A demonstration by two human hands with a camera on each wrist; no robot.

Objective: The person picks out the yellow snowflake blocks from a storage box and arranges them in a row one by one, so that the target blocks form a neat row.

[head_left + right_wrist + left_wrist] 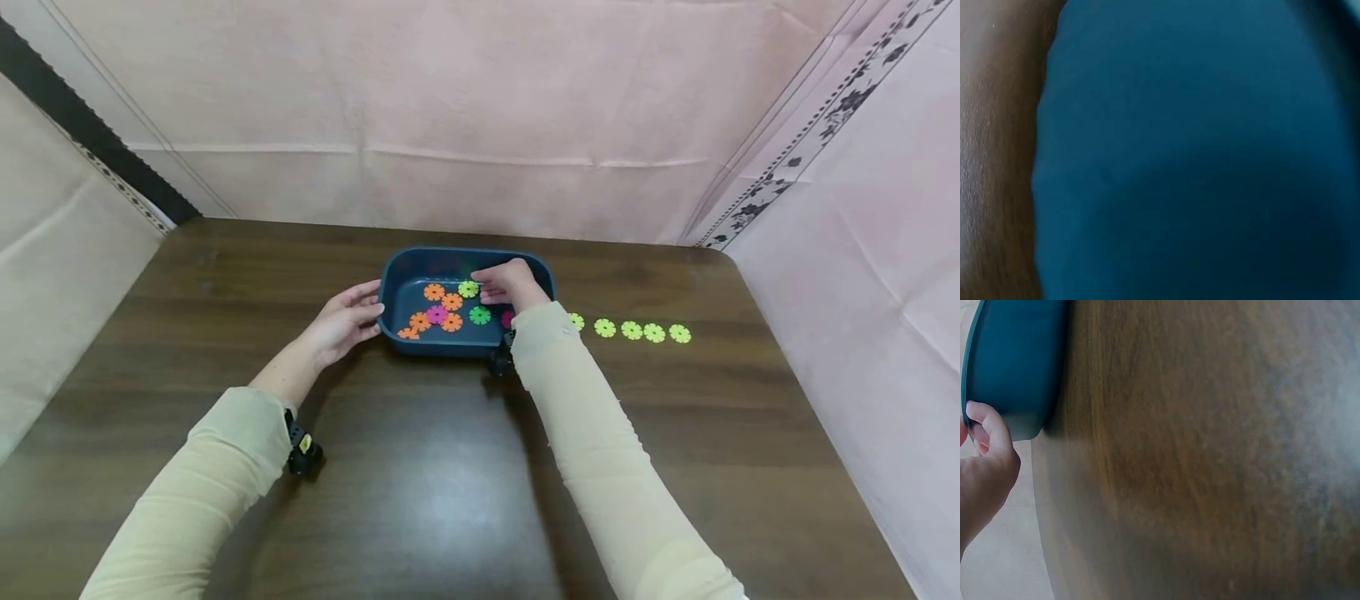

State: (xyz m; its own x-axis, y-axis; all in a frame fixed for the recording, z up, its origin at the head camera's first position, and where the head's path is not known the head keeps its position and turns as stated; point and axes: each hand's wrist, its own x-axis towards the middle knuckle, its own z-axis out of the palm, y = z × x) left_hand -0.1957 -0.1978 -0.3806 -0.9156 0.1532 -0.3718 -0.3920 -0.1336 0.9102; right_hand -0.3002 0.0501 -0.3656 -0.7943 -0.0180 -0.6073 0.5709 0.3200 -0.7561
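Note:
A blue plastic tray [420, 265] holds small flower-shaped discs. My left hand [347, 321] grips its left end, and in the left wrist view the thumb [988, 422] bends over the rim. Reaching into the tray from the right, my right hand [513, 283] has its fingertips beside a yellow-green disc [468, 288]. Several orange discs [452, 302], a pink disc [437, 314] and a green disc [480, 315] lie on the tray floor. A magenta disc [507, 319] is partly covered by the right arm. The blue tray wall [1179, 112] fills most of the right wrist view.
On the brown wooden table [420, 467], several yellow-green discs [632, 331] form a row right of the tray, the nearest partly behind the right sleeve. Pale cloth hangs [450, 100] stand along the back and sides.

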